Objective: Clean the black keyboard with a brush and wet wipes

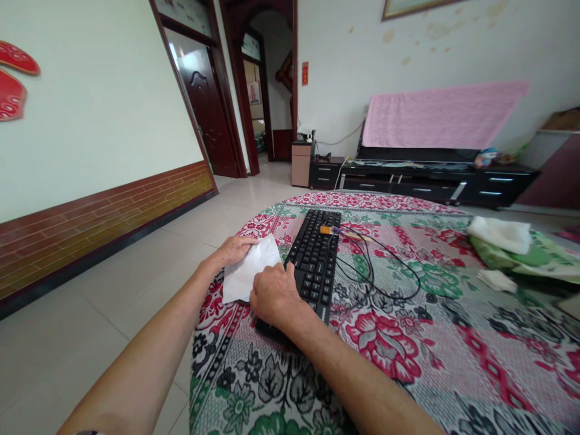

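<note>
A black keyboard [312, 260] lies lengthwise on the flowered tablecloth, near its left edge. My left hand [235, 249] pinches the upper left corner of a white sheet, paper or tissue [247, 272], with the thumb on top. That sheet lies along the keyboard's left side. My right hand [275, 294] is closed, its fingers curled down where the sheet meets the near part of the keyboard. Its fingertips are hidden, so what they grip does not show. A small brush-like thing with an orange end [325, 230] rests across the keyboard's far part.
A thin black cable [371, 272] loops over the cloth right of the keyboard. Farther right are a white folded cloth [501, 234], a green package [539, 257] and a crumpled white piece [497, 281]. The table's rounded edge runs along the left, above the tiled floor [149, 266].
</note>
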The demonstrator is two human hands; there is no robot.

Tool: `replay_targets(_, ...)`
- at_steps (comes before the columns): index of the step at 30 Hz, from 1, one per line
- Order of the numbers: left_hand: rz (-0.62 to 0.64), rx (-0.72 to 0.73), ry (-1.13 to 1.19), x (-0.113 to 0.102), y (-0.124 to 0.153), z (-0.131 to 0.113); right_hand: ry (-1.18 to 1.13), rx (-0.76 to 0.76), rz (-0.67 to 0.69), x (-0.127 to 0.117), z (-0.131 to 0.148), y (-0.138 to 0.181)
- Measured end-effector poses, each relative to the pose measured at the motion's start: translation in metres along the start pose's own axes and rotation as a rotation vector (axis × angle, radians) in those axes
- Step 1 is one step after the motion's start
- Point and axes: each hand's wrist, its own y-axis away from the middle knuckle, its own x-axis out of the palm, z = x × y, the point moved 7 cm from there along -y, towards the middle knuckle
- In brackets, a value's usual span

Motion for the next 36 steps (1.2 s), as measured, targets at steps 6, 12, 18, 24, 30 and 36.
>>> replay_targets(6, -0.043, 0.116, 0.047, -0.008, -0.001, -0.014, 0.026, 0.026, -0.078, -0.011, -0.023, -0.003)
replay_targets(12, -0.025, 0.050, -0.069, -0.007, 0.000, -0.014, 0.076, -0.045, 0.040, 0.000, -0.023, 0.000)
replay_targets(18, -0.002, -0.028, -0.076, 0.002, -0.005, -0.003, 0.090, -0.052, 0.118, 0.002, -0.012, 0.005)
replay_targets(24, 0.009, -0.007, -0.017, 0.005, -0.010, -0.002, 0.103, -0.064, 0.125, 0.007, 0.001, 0.008)
replay_targets(30, -0.002, -0.001, 0.016, 0.001, -0.006, -0.007, 0.072, -0.044, 0.078, 0.003, -0.001, 0.007)
replay_targets(36, -0.033, -0.056, -0.009, -0.001, 0.002, 0.003, 0.096, -0.045, 0.089, 0.006, -0.005, 0.006)
